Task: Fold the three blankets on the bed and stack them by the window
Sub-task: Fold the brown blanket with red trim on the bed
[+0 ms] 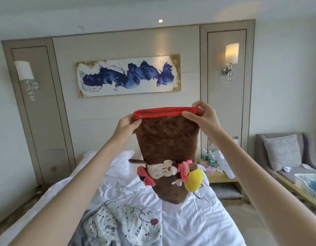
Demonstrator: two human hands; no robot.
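Observation:
I hold a brown fleece blanket (167, 142) up in the air above the bed (198, 219). It has a red trim along its top edge and a cartoon mouse patch with a yellow plush ball low down. It hangs folded into a narrow strip, its bottom end just above the white sheet. My left hand (128, 126) pinches the top left corner of the red trim. My right hand (202, 115) pinches the top right corner. A white blanket with black cartoon print (123, 226) lies crumpled on the near part of the bed.
White pillows (121, 162) lie at the head of the bed below a blue painting. A bedside table (217, 173) with bottles and small items stands right of the bed. Further right are a grey sofa (287, 153) with a cushion and a white basket (310, 185).

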